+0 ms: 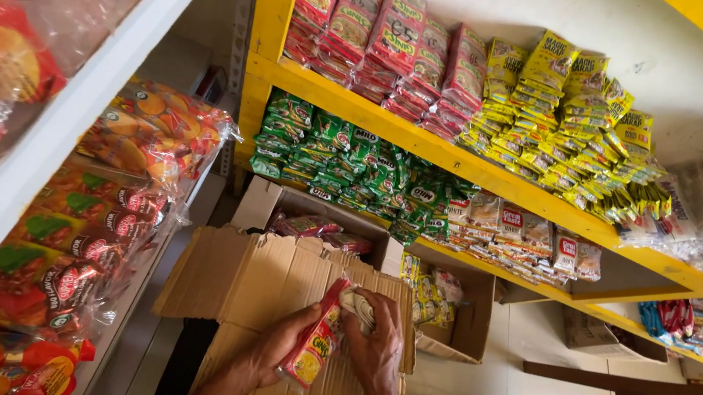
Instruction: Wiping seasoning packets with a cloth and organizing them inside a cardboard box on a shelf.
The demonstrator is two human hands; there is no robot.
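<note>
Red noodle packets pinched in left hand grip, right hand clasping them above cardboard box.

Location type: small grocery shop. Stacked noodle packets fill the yellow shelves. Cardboard stock boxes sit below those shelves; bagged snacks hang left of them.

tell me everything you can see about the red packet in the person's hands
The red packet is a flat, glossy plastic pouch, red with a yellow patch near its lower end and printed artwork. It stands roughly upright, tilted slightly right. The left hand grips its left edge and the right hand touches its upper right side, above a flattened cardboard flap.
</note>
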